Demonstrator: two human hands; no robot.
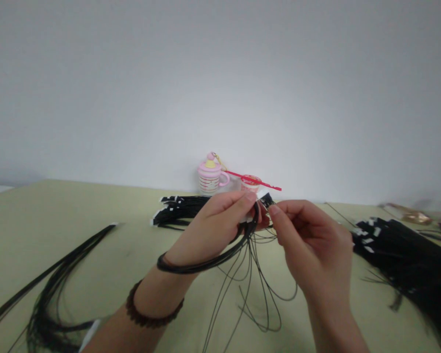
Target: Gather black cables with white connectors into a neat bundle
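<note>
Head view: loose black strands (47, 294) trail across the lower left of the table (95, 215). At centre, the left hand (215, 223) is curled tight around a bundle of cords (209, 261) looped past its wrist. A pink toy cup (210, 177) stands behind. Just right of centre, the right hand (308, 240) pinches the bundle's top between thumb and forefinger. A black pile (407, 250) fills the right edge.

Thin black cords (209, 262) (looped, dangling)
</note>
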